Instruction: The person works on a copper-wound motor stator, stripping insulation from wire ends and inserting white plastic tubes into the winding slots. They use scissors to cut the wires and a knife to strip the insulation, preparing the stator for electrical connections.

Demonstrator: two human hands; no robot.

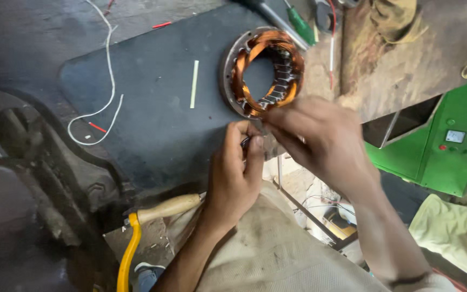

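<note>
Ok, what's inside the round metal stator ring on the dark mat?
Copper wire coils line the inside of the round metal stator ring; the dark mat shows through its centre. The right hand covers its near edge.

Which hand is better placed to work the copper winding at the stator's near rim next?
Probably the right hand: its fingers already lie at the near rim of the stator. The left hand sits lower, off the ring, pinching something small and dark I cannot identify.
</note>
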